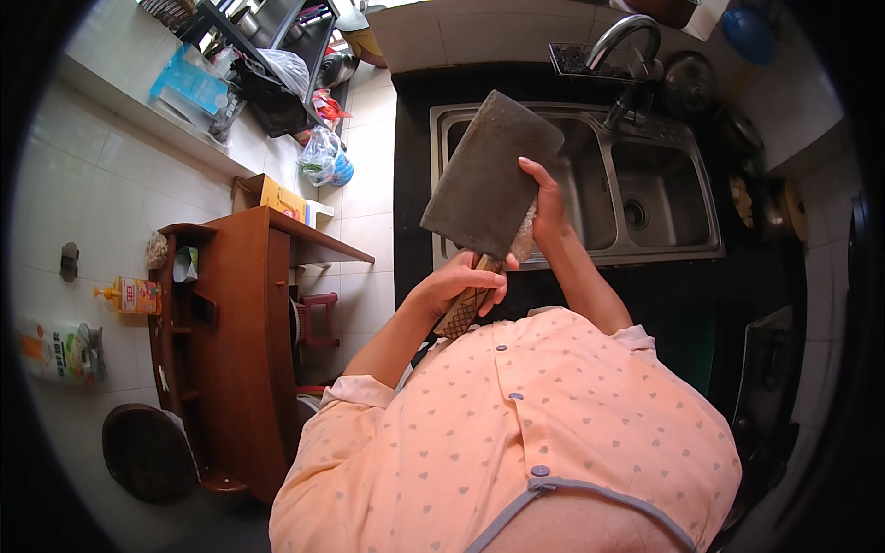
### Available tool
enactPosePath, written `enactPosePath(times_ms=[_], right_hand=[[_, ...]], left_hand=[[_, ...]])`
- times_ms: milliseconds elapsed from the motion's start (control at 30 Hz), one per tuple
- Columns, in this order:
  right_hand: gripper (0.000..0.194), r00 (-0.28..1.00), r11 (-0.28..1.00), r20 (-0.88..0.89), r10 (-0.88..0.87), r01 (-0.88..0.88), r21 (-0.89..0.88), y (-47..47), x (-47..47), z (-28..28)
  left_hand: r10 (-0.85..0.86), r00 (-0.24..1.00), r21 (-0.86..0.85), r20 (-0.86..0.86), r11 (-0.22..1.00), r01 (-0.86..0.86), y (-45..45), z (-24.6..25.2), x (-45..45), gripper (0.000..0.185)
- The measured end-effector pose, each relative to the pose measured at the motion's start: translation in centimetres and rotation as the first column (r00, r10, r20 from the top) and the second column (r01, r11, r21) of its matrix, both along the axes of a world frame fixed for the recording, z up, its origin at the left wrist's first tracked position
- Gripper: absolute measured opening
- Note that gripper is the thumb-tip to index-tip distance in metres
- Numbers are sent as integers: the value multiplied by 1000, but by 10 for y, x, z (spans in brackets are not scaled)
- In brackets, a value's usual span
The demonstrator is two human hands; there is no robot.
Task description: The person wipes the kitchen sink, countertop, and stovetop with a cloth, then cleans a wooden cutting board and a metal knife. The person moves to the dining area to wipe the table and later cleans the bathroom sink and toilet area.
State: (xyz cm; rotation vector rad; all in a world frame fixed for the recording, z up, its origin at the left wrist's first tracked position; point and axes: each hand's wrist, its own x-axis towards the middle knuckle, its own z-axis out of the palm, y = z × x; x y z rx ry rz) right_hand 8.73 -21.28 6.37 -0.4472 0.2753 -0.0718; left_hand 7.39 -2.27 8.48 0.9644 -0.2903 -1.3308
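A broad kitchen cleaver (494, 173) with a dull grey blade is held tilted in front of my chest, above the near rim of the steel sink. My left hand (460, 283) grips its wooden handle (463, 307), which is patterned with dark crossed lines. At the blade's right edge is my right hand (550, 204), its thumb lying over the upper face. A pale, rough-textured scrubber (525, 235) shows partly between this hand and the underside of the blade. The blade hides most of it and most of the right fingers.
The double-bowl steel sink (715, 245) is set in a black counter (415, 124), with a chrome faucet (626, 34) behind it. A metal lid (688, 79) leans at the back right. To the left stand a wooden cabinet (235, 332) and a red plastic stool (321, 319).
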Motion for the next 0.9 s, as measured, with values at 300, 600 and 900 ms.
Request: enactPosePath(times_ms=[300, 600, 900], right_hand=[[32, 979, 937, 1, -206, 197, -287, -46, -32, -15], [63, 936, 605, 318, 152, 167, -779, -17, -63, 59], [54, 775, -318, 465, 429, 611, -725, 38, -25, 14]], left_hand=[[38, 992, 113, 122, 992, -52, 13, 7, 12, 27], [92, 986, 122, 141, 986, -110, 13, 4, 16, 29], [80, 966, 266, 244, 953, -146, 16, 6, 7, 18]])
